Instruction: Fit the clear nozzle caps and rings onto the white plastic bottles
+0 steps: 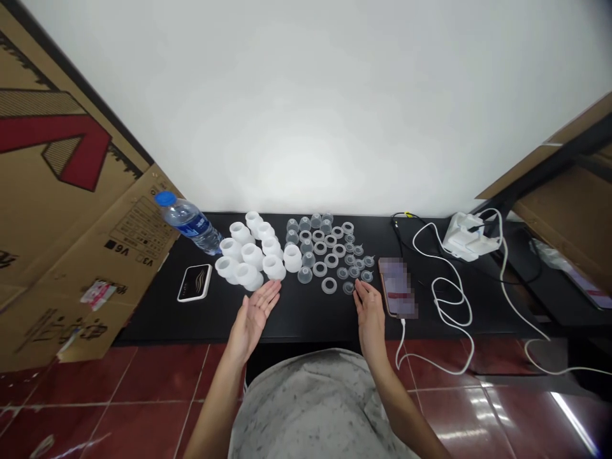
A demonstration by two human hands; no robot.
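White cups beside left hand, clear rings beside right hand

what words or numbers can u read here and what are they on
"V6": printed on the flattened cardboard
"V3": printed beside it on the same cardboard
Water bottle label: too small to read
Phone screen: blurred, unreadable
Other cardboard print: too small to read
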